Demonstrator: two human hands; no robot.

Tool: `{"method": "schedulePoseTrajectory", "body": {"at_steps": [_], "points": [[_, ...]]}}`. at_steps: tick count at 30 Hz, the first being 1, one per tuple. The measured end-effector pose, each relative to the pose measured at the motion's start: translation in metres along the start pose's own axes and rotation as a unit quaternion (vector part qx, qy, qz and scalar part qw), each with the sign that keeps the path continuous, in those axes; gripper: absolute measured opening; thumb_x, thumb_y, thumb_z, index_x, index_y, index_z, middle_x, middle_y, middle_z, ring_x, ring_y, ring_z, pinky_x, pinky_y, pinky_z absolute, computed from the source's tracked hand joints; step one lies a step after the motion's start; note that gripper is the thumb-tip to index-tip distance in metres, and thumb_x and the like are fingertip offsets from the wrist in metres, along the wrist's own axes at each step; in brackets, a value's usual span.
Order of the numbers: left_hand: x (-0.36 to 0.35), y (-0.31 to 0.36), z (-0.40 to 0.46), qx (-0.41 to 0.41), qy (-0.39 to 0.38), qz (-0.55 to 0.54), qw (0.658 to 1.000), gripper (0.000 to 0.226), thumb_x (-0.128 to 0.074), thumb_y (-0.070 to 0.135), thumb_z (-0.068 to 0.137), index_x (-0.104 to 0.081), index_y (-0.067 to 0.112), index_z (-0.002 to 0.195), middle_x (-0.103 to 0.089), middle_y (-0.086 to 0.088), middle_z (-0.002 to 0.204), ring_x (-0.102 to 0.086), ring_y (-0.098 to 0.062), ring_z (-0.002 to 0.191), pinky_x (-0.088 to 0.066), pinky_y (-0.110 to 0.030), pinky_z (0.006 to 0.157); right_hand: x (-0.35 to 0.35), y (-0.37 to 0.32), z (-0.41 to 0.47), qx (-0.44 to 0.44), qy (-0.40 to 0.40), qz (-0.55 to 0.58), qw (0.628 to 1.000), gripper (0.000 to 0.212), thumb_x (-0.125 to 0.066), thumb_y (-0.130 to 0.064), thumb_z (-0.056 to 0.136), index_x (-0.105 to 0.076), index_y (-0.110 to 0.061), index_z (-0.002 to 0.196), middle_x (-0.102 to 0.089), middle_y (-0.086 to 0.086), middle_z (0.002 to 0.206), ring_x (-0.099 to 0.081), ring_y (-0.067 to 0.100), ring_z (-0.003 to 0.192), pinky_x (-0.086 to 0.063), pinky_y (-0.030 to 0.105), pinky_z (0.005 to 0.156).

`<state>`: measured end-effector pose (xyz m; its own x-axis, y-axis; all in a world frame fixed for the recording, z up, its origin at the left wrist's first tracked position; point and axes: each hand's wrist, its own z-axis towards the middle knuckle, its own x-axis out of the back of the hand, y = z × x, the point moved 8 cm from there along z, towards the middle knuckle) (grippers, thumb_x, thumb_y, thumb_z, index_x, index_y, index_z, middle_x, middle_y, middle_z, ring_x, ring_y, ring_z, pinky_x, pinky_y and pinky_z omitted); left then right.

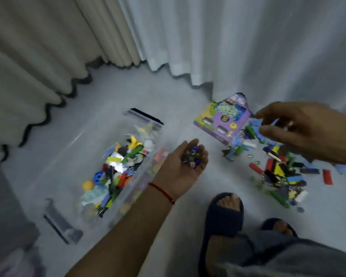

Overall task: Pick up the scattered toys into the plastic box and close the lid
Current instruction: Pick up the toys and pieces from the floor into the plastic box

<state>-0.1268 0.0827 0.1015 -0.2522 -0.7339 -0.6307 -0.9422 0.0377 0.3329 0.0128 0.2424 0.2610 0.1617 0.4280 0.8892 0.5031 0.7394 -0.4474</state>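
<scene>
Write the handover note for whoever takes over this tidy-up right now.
Left hand: palm up, cupped round a handful of small toys, beside the plastic box.
Right hand: open, hovering over the toy pile; whether it holds anything is unclear.
Done: box open and already part-filled with toys.
Left: empty the handful into the box, gather the pile and the purple toy pack, then close the lid. The lid is not identifiable here.

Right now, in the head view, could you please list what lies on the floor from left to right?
Clear plastic box of toys → left hand cupping small pieces → purple toy package → scattered pile of coloured bricks, under the right hand.
</scene>
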Motion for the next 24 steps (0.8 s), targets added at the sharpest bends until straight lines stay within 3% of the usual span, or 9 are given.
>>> {"method": "schedulePoseTrajectory", "body": {"at_steps": [2, 4, 7, 10, 12, 15, 17, 20, 24], "points": [[0.052, 0.060, -0.046, -0.090, 0.026, -0.019, 0.995, 0.015, -0.060, 0.015, 0.085, -0.065, 0.001, 0.091, -0.064, -0.015, 0.091, -0.062, -0.028, 0.085, -0.058, -0.034, 0.078, 0.000, -0.049, 0.014, 0.032, -0.049, -0.004, 0.998, 0.040, -0.046, -0.065, 0.079, -0.063, -0.041, 0.106, -0.067, -0.024, 0.089, -0.062, -0.010, 0.075, -0.045, 0.021, 0.068], [0.106, 0.107, -0.087, -0.150, 0.063, -0.007, 0.987, 0.026, -0.061, 0.012, 0.079, -0.061, 0.001, 0.102, -0.062, -0.017, 0.109, -0.058, -0.031, 0.100, -0.054, -0.038, 0.090, -0.012, -0.099, 0.026, 0.062, -0.105, -0.004, 0.993, 0.028, -0.052, -0.058, 0.085, -0.065, -0.039, 0.100, -0.069, -0.021, 0.083, -0.062, -0.010, 0.073, -0.044, 0.024, 0.071], [0.187, 0.149, -0.129, -0.174, 0.171, -0.014, 0.970, 0.032, -0.042, 0.019, 0.096, -0.058, -0.004, 0.111, -0.053, -0.021, 0.125, -0.051, -0.035, 0.114, -0.053, -0.043, 0.092, -0.047, -0.175, 0.039, 0.118, -0.156, -0.015, 0.981, 0.021, -0.054, -0.049, 0.091, -0.065, -0.035, 0.103, -0.067, -0.029, 0.081, -0.065, 0.002, 0.087, -0.047, 0.027, 0.078], [0.248, 0.174, -0.155, -0.184, 0.288, -0.030, 0.939, 0.045, -0.045, 0.028, 0.096, -0.048, -0.003, 0.128, -0.046, -0.018, 0.137, -0.048, -0.041, 0.121, -0.048, -0.054, 0.089, -0.092, -0.235, 0.042, 0.177, -0.228, -0.053, 0.956, 0.030, -0.053, -0.049, 0.095, -0.061, -0.035, 0.120, -0.065, -0.019, 0.109, -0.064, 0.010, 0.097, -0.049, 0.030, 0.088], [0.263, 0.183, -0.163, -0.179, 0.316, -0.029, 0.931, 0.050, -0.050, 0.029, 0.093, -0.041, 0.001, 0.134, -0.036, -0.017, 0.144, -0.038, -0.044, 0.131, -0.041, -0.059, 0.095, -0.110, -0.257, 0.038, 0.211, -0.263, -0.098, 0.936, 0.036, -0.052, -0.048, 0.097, -0.057, -0.033, 0.129, -0.061, -0.014, 0.120, -0.060, 0.009, 0.100, -0.047, 0.026, 0.089], [0.244, 0.183, -0.164, -0.184, 0.293, -0.007, 0.938, 0.055, -0.051, 0.026, 0.093, -0.035, 0.002, 0.139, -0.027, -0.022, 0.147, -0.029, -0.044, 0.138, -0.036, -0.058, 0.105, -0.110, -0.262, 0.032, 0.223, -0.248, -0.128, 0.934, 0.035, -0.051, -0.044, 0.098, -0.057, -0.030, 0.131, -0.061, -0.010, 0.122, -0.056, 0.009, 0.101, -0.043, 0.022, 0.086], [0.207, 0.177, -0.164, -0.200, 0.262, 0.059, 0.942, 0.044, -0.053, 0.022, 0.093, -0.044, 0.002, 0.131, -0.037, -0.023, 0.136, -0.048, -0.041, 0.115, -0.047, -0.048, 0.094, -0.106, -0.252, 0.031, 0.201, -0.252, -0.134, 0.937, 0.035, -0.052, -0.044, 0.098, -0.057, -0.032, 0.130, -0.062, -0.009, 0.120, -0.054, 0.009, 0.099, -0.045, 0.024, 0.089], [0.128, 0.148, -0.143, -0.204, 0.165, 0.159, 0.952, 0.021, -0.053, 0.018, 0.095, -0.058, 0.003, 0.110, -0.053, -0.015, 0.106, -0.060, -0.030, 0.089, -0.054, -0.039, 0.086, -0.090, -0.215, 0.039, 0.143, -0.240, -0.133, 0.951, 0.034, -0.054, -0.044, 0.096, -0.059, -0.031, 0.128, -0.066, -0.010, 0.118, -0.056, 0.013, 0.097, -0.045, 0.029, 0.095], [0.020, 0.086, -0.107, -0.162, 0.033, 0.272, 0.948, 0.020, -0.056, 0.016, 0.092, -0.064, 0.005, 0.106, -0.061, -0.014, 0.100, -0.063, -0.028, 0.094, -0.052, -0.042, 0.094, -0.046, -0.130, 0.040, 0.063, -0.172, -0.144, 0.972, 0.029, -0.054, -0.038, 0.096, -0.063, -0.026, 0.122, -0.070, -0.006, 0.110, -0.062, 0.020, 0.094, -0.046, 0.029, 0.088]]}}
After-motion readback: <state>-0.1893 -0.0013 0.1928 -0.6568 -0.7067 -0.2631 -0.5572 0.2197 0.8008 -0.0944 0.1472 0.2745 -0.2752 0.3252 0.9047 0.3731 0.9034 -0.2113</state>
